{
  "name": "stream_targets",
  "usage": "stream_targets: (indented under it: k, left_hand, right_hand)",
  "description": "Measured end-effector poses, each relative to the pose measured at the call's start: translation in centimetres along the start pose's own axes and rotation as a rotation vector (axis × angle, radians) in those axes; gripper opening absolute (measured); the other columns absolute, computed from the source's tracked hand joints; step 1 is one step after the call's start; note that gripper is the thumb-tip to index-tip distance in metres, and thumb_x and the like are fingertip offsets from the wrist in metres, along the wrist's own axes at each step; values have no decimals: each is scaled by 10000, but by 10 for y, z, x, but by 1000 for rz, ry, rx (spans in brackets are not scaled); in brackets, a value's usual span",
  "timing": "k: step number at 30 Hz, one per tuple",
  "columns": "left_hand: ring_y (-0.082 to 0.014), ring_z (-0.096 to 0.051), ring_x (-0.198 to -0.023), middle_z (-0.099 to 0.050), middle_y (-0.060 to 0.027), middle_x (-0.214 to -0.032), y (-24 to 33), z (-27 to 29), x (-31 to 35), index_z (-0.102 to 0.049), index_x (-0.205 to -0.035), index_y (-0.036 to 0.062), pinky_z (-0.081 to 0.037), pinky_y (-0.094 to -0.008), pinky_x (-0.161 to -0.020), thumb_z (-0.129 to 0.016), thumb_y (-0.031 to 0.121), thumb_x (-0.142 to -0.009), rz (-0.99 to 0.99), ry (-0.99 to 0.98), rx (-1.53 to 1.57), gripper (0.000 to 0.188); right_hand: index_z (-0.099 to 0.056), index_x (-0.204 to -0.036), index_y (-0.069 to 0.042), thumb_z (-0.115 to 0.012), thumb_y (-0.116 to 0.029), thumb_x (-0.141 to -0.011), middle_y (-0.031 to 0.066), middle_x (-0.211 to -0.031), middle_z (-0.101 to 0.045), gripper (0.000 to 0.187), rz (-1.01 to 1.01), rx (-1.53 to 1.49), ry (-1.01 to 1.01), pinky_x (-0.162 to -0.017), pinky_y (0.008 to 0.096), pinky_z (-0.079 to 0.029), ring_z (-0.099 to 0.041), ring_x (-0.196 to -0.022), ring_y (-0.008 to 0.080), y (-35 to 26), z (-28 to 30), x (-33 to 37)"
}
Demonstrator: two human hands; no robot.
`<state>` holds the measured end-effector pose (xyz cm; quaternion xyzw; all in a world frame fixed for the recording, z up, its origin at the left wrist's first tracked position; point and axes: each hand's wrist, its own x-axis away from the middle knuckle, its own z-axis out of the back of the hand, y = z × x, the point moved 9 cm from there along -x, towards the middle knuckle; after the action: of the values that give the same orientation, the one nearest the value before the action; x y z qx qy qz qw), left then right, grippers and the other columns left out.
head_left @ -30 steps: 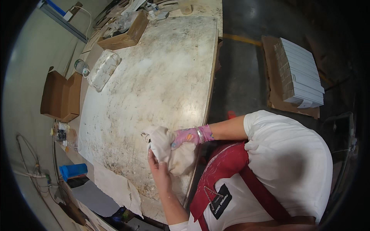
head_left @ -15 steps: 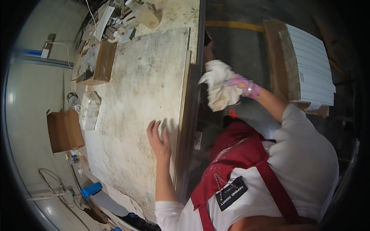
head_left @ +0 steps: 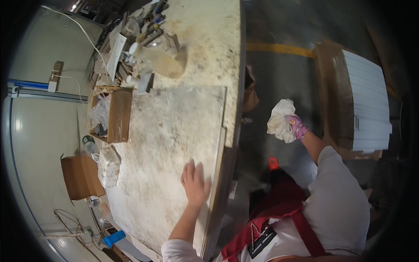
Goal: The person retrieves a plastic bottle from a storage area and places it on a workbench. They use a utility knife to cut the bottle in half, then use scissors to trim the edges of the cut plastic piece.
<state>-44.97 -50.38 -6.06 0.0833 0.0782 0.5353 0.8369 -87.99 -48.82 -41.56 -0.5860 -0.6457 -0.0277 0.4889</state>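
My left hand (head_left: 194, 182) is bare, its fingers spread, over the worn, stained board (head_left: 170, 131) on the workbench, close to the board's right edge. Whether the palm presses on the surface I cannot tell. My right hand (head_left: 297, 127), in a pink patterned glove, grips a crumpled off-white cloth (head_left: 281, 120). The cloth hangs in the air above the floor, to the right of the bench. Part of the right fingers is hidden by the cloth.
An open cardboard box (head_left: 118, 114) and a wrapped white block (head_left: 108, 166) line the board's left side. A cloudy plastic bottle (head_left: 163, 62) lies among cluttered tools at the far end. Stacked white panels (head_left: 369, 102) stand at right, beyond the floor (head_left: 283, 74).
My right hand has carried the cloth rightward, away from the bench edge. The left hand has shifted slightly along the board, and the whole view has tilted toward the far end.
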Motion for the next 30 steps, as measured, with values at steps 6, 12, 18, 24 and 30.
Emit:
stream_targets:
  k: [6,12,18,24,30]
  left_hand:
    - [-429,-352,-1234,-386,-228,-1362,-1,0,2,-473,-1269,66,-252,-516,-1007,-527,405,-834,8,-28,-12,554]
    - [-464,-379,-1196,-405,-274,-1333,-7,-7,-3,-544,-1179,14,-279,-529,-991,-539,421,-815,38,-77,24,546]
    - [-420,-394,-1200,-426,-239,-1326,-11,-8,-11,-565,-1177,56,-278,-503,-988,-516,463,-831,49,-162,10,537]
    - [-326,-371,-1277,-388,-133,-1414,-17,-8,-5,-513,-1280,158,-289,-474,-998,-583,409,-796,96,-114,41,551]
    - [-335,-376,-1271,-406,-143,-1398,-16,-4,-3,-525,-1259,137,-283,-476,-1006,-497,443,-841,88,-124,24,518]
  right_hand:
    - [-550,-1149,-115,-571,-104,-841,94,-1025,-619,308,98,40,23,-749,366,-526,-617,-871,233,9,-63,-166]
    - [-552,-1132,-112,-559,-113,-856,97,-1020,-616,276,179,148,105,-726,355,-522,-612,-853,229,10,-94,-282]
    - [-558,-1119,-110,-561,-119,-856,92,-1006,-617,263,129,186,99,-719,346,-518,-609,-844,218,38,-89,-352]
    - [-563,-1106,-107,-563,-126,-857,86,-991,-617,249,95,263,91,-712,337,-514,-606,-835,207,60,-84,-372]
    - [-569,-1093,-105,-565,-132,-858,80,-977,-618,236,40,358,58,-705,327,-510,-603,-826,197,81,-84,-374]
